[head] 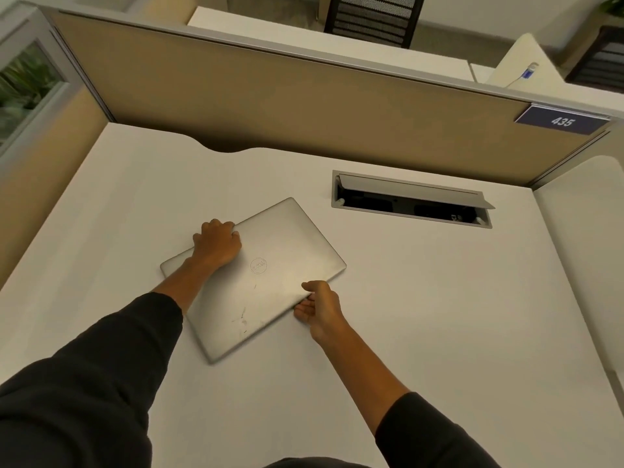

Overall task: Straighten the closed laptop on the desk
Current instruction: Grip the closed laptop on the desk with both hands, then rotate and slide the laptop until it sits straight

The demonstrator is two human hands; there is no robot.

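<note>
A closed silver laptop (pixel 270 275) lies flat on the white desk (pixel 422 315), turned askew so its long edges run diagonally to the desk's edges. My left hand (pixel 217 243) lies over the laptop's far left edge, fingers curled over that edge. My right hand (pixel 319 305) grips the near right edge, thumb on the lid and fingers underneath or against the side. Both forearms in dark sleeves reach in from the bottom.
An open cable hatch (pixel 410 199) with a raised flap is sunk into the desk right of the laptop. A tan partition wall (pixel 304 106) bounds the desk's far side, with a sign reading 435 (pixel 562 121). A curved cutout (pixel 224 148) notches the desk's back edge.
</note>
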